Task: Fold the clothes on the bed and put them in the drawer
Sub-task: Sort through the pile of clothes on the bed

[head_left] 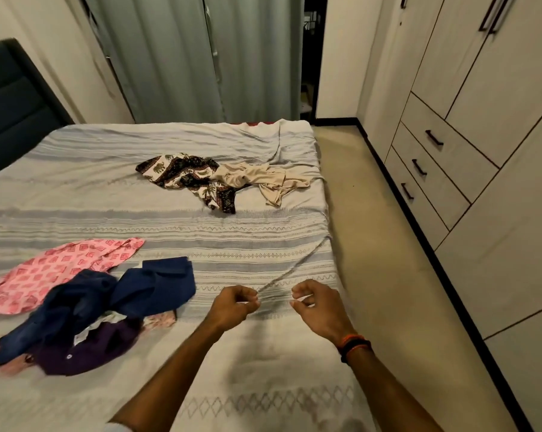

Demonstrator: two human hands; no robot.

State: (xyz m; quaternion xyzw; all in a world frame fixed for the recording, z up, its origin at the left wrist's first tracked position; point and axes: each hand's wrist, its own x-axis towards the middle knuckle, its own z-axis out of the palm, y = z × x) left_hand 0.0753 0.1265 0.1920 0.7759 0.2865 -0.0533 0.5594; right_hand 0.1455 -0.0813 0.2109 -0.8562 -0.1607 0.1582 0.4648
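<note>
Bedroom, grey-and-white striped bedspread (170,219). Left hand (234,305) pinches a raised crease of that bedspread; right hand (315,302) hovers beside it, fingers curled, grasp unclear. Left: navy garment (151,286) atop purple garment (101,347) and pink patterned garment (45,269). Farther: elephant-print cloth (185,174), beige garment (263,177). Right: closed cream wardrobe drawers (432,169).

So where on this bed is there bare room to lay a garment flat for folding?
Bare bedspread runs from the dark headboard to the elephant-print cloth, and again nearest the camera, under the forearms. Crowded: the near-left heap of navy garment, purple shirt and pink patterned cloth.
</note>
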